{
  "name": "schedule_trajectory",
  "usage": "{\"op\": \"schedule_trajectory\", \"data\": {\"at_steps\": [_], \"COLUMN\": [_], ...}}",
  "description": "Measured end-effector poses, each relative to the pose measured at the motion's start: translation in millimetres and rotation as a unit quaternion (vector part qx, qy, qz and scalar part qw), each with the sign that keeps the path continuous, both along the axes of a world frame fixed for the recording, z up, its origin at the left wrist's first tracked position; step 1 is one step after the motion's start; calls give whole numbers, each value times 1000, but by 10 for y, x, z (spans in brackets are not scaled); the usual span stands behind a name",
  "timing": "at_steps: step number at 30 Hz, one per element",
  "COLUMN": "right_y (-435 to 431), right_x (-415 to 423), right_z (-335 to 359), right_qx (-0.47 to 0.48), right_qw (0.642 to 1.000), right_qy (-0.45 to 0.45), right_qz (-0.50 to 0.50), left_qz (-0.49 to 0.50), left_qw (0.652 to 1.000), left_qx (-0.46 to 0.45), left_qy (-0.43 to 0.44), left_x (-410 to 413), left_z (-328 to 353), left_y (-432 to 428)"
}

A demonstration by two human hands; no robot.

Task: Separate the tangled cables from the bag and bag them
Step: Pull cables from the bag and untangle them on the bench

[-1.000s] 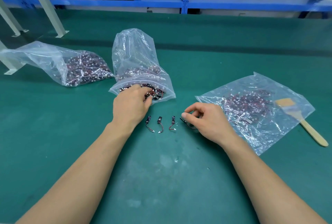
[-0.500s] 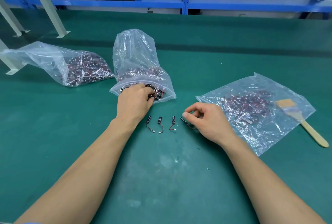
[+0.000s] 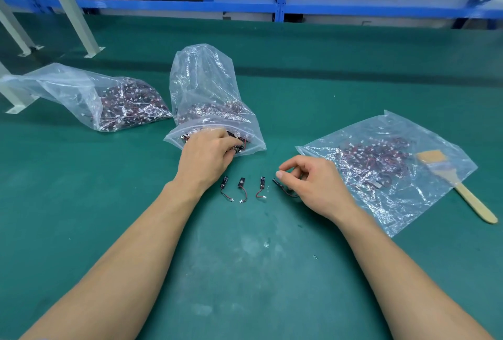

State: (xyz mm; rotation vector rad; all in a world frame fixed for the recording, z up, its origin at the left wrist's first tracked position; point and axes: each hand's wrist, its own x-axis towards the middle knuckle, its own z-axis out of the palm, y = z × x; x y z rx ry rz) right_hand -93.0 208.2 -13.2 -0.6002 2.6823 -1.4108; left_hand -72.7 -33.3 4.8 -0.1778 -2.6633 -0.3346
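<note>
A clear zip bag (image 3: 206,86) full of tangled black-and-red cables stands at the table's middle, its mouth facing me. My left hand (image 3: 208,157) reaches into that mouth, fingers curled among the cables (image 3: 239,146). Three separated cables (image 3: 242,188) lie in a row just in front of the bag. To their right a fourth cable (image 3: 283,188) lies under my right hand (image 3: 310,184), whose thumb and fingers are curled over it. A flat clear bag (image 3: 394,165) holding sorted cables lies at the right.
Another clear bag (image 3: 89,97) of cables lies at the left. A wooden-handled brush (image 3: 460,184) rests on the flat bag's right edge. Blue shelving (image 3: 280,4) and grey metal legs (image 3: 70,7) stand at the back of the green table (image 3: 245,271).
My left hand has pushed a little further into the bag's mouth. My right hand has stayed over the fourth cable.
</note>
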Motion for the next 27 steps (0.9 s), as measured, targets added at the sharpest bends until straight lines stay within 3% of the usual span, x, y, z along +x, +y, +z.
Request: {"op": "schedule_trajectory", "data": {"at_steps": [15,22,27], "right_y": [6,12,14], "right_x": [2,5,2], "right_z": [-3,6,5], "right_qx": [3,4,7], "right_qw": [1000,1000,1000], "right_qy": [0,-4,-6], "right_qz": [3,3,3], "left_qz": [-54,-41,-33], "left_qw": [991,990,975], "left_qx": [116,118,191], "left_qy": [46,65,104], "left_x": [188,311,442], "left_z": [-20,0,63], "left_y": [-151,-207,-223]}}
